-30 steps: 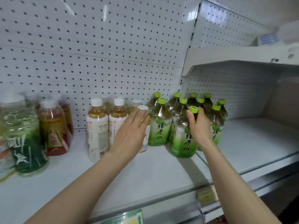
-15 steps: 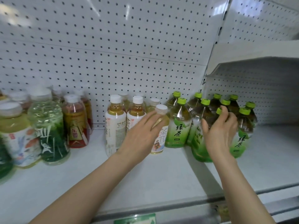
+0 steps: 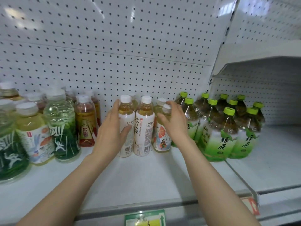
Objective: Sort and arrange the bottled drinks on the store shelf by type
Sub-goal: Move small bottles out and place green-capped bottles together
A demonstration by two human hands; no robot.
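Note:
White-capped tea bottles with white labels stand mid-shelf. My left hand point(image 3: 112, 136) wraps the leftmost white-label bottle point(image 3: 126, 121), thumb across its label. A second white-label bottle point(image 3: 144, 128) stands right beside it, untouched. My right hand point(image 3: 175, 123) grips the upper part of a small bottle with a colourful picture label point(image 3: 162, 141). Several green-capped green tea bottles point(image 3: 218, 136) cluster just to the right of that hand. More white caps show behind the front row, their bodies hidden.
On the left stand a red-label tea bottle point(image 3: 85, 126), a clear bottle with green print point(image 3: 62, 129) and a pale yellow drink point(image 3: 33, 132). White pegboard point(image 3: 114, 54) backs the shelf. A green price tag point(image 3: 145, 219) sits on the shelf's front rail. A shelf divider rail point(image 3: 239, 176) runs at right.
My right hand let go of the green tea bottle and moved left onto the picture-label bottle. My left hand shifted left from that bottle to the leftmost white-label bottle. The view panned left.

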